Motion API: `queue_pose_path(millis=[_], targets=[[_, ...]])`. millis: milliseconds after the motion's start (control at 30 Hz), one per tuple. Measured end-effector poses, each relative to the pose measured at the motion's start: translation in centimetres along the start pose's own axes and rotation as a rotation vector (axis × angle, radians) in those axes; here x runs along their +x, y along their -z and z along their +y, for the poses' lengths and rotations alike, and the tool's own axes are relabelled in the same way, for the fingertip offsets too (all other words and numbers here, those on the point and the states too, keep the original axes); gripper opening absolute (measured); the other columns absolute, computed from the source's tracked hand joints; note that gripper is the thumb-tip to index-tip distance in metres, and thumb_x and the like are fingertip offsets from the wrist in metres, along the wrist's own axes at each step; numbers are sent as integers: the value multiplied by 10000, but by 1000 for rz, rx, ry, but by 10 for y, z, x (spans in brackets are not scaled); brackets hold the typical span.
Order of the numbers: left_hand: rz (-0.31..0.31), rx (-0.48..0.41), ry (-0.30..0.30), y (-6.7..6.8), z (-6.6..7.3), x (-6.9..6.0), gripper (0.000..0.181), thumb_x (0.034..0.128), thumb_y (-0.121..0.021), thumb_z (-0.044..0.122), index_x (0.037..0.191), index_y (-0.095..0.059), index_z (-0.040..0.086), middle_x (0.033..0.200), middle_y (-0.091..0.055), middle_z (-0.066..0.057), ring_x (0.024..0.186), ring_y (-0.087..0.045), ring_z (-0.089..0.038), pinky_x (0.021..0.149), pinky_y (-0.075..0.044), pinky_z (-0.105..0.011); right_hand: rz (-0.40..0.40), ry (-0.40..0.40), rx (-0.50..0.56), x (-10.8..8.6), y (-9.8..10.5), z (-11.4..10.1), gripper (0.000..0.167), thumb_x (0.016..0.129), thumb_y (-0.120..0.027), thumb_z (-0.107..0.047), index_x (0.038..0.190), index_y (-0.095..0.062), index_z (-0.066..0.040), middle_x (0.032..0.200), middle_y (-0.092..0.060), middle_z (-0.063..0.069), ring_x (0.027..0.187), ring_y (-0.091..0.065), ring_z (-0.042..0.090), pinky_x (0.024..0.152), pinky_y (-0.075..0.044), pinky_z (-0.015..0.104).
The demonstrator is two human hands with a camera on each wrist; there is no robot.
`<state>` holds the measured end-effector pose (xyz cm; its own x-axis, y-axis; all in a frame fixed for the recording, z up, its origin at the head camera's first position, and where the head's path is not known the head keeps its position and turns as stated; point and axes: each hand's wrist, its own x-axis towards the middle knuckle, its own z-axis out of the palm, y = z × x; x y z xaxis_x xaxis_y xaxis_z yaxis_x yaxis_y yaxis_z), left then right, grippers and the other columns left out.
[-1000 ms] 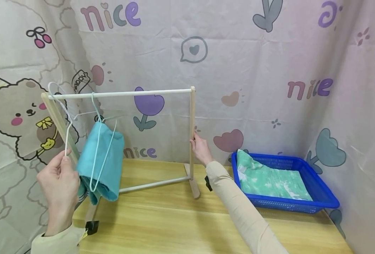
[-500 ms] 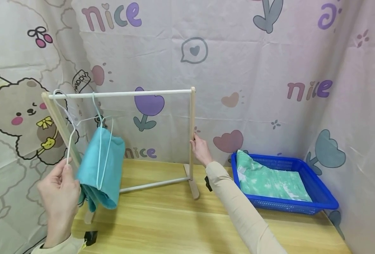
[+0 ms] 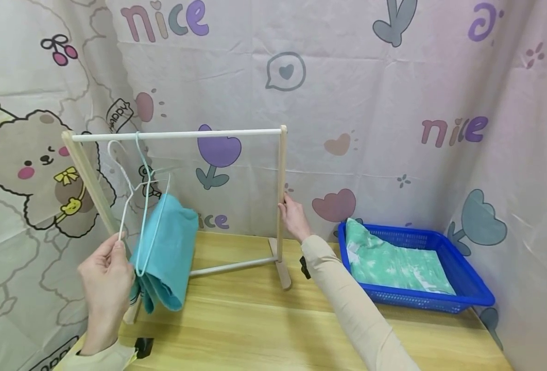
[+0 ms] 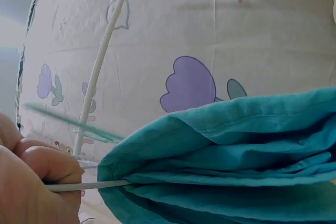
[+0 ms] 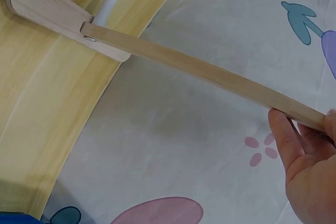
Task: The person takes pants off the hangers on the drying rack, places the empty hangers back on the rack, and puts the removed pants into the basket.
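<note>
My left hand [image 3: 106,286] pinches one end of a white clothes hanger [image 3: 126,206]. The hook of this hanger is just below the rack's top bar. In the left wrist view its wire runs from my fingers into a folded turquoise cloth [image 4: 210,145], whose garment type I cannot tell. A pale teal hanger [image 3: 138,147] hangs from the bar and overlaps the turquoise cloth [image 3: 173,247] in the head view. My right hand [image 3: 295,216] grips the right wooden post of the small clothes rack [image 3: 281,170]; fingers and thumb lie about the post [image 5: 220,80] in the right wrist view.
On the right of the wooden table [image 3: 236,330] stands a blue basket [image 3: 468,273] with a folded green-and-white cloth [image 3: 398,265] inside. Patterned curtains [image 3: 347,93] close off the back and sides. The rack's lower rail [image 3: 236,267] runs just above the table.
My left hand has moved right with the white hanger and turquoise cloth. The hanger's hook went from the bar's left end to below the bar. My right hand has stayed on the post.
</note>
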<state>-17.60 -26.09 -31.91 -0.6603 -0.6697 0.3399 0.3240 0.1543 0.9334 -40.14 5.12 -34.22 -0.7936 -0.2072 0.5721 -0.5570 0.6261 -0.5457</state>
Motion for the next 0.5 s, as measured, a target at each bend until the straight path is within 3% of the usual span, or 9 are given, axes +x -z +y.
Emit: queue_pose_path(millis=[167, 267, 333, 500], targets=[[-30, -68, 38, -7, 3, -3, 318, 1028, -494, 202, 1277, -640, 69, 480, -330, 45, 310, -257, -97, 290, -175, -276, -2, -44, 27, 3, 2, 0, 261, 1041, -474, -138, 1236, -568, 7, 1124, -676, 228, 1097, -656, 336, 888, -566, 417], [-50, -152, 80, -12, 3, -6, 303, 1032, -490, 205, 1264, -637, 79, 488, -324, 42, 319, -247, -100, 298, -157, -283, 5, -75, 45, 1, 1, 1, 251, 1038, -486, -152, 1198, -601, 2, 1081, -688, 206, 992, -679, 301, 810, -582, 400], [-58, -155, 87, -15, 1, -7, 309, 1033, -490, 216, 1270, -634, 82, 491, -325, 43, 332, -251, -95, 303, -167, -271, 22, -78, 44, -1, -1, 2, 219, 1031, -505, -151, 1135, -629, -3, 1027, -696, 185, 889, -675, 268, 730, -577, 374], [-67, -162, 82, -20, -3, -9, 336, 1033, -494, 236, 1296, -623, 75, 516, -325, 43, 347, -244, -99, 320, -141, -309, 170, -35, 11, -6, -6, 3, 123, 977, -617, -129, 997, -674, -22, 894, -711, 134, 737, -659, 211, 621, -545, 312]])
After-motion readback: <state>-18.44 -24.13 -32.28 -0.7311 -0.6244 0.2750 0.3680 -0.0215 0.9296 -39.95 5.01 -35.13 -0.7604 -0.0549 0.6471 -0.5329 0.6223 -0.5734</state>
